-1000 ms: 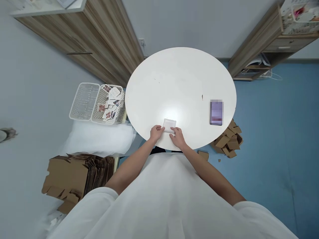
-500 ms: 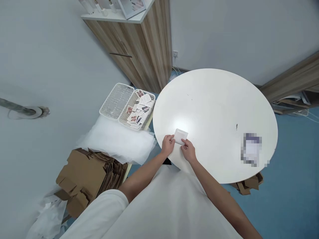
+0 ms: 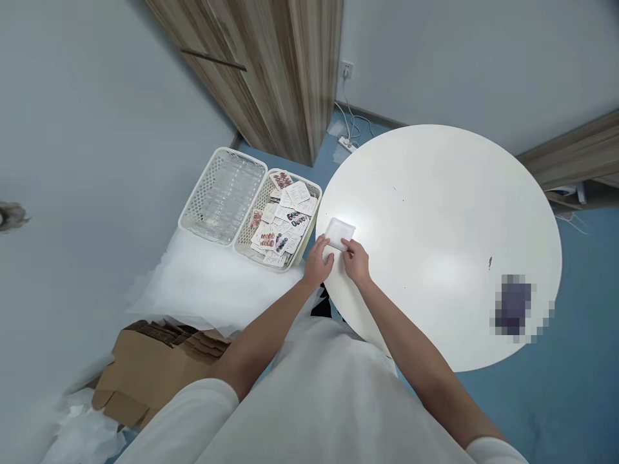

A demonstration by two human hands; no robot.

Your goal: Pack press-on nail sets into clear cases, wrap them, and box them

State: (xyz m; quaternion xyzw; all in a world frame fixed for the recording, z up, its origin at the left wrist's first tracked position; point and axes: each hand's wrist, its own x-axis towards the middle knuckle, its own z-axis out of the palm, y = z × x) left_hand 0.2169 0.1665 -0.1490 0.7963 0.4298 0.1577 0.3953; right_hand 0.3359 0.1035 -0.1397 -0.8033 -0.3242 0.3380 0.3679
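A small, flat white square packet (image 3: 339,233) lies at the left side of the round white table (image 3: 435,193), near the edge. My right hand (image 3: 356,260) pinches its lower right corner between thumb and fingers. At the packet's lower left corner, the fingertips of my left hand (image 3: 317,263) touch the edge, with the thumb held apart from it. What is inside the packet cannot be made out.
Left of the table stand a white basket of printed cards with coloured nail-like pieces (image 3: 283,225) and a basket of clear plastic cases (image 3: 225,193). White foam sheets (image 3: 207,277) and folded cardboard boxes (image 3: 149,367) lie nearer. A pixelated dark item (image 3: 513,306) sits on the table's right.
My view has shifted toward the left and down, bringing the baskets closer. My left thumb has come away from the packet, while my right hand keeps its pinch.
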